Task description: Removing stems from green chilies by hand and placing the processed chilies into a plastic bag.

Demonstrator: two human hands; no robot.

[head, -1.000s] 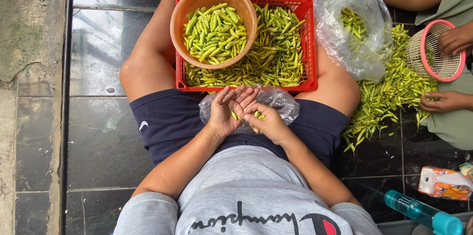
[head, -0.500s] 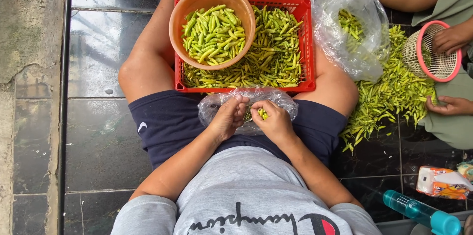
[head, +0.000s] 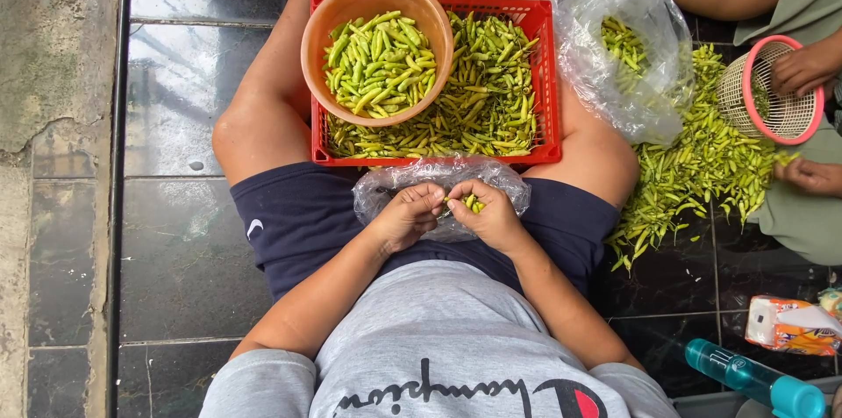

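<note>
A dark tiled floor (head: 184,260) carries everything, with a worn concrete strip along its left edge. On it, between the person's bare legs, sits a red plastic crate (head: 545,85) full of green chillies, and an orange bowl (head: 321,41) of more chillies rests on the crate's left half, hiding what lies beneath. To the right a loose heap of chillies (head: 702,164) spreads over the tiles, partly covered by a large clear bag (head: 614,50) whose top is cut off by the frame. A co-worker's hand (head: 802,67) steadies a pink-rimmed basket (head: 772,89) there; the rest of that person is out of view. On the lap lies a small crumpled clear bag (head: 386,185), mostly hidden under the hands. The left hand (head: 405,216) is curled, its grip closed, though what it pinches cannot be made out. The right hand (head: 495,216) has its grip closed on a few green chillies (head: 472,202), held just above the small bag, touching the left fingertips
</note>
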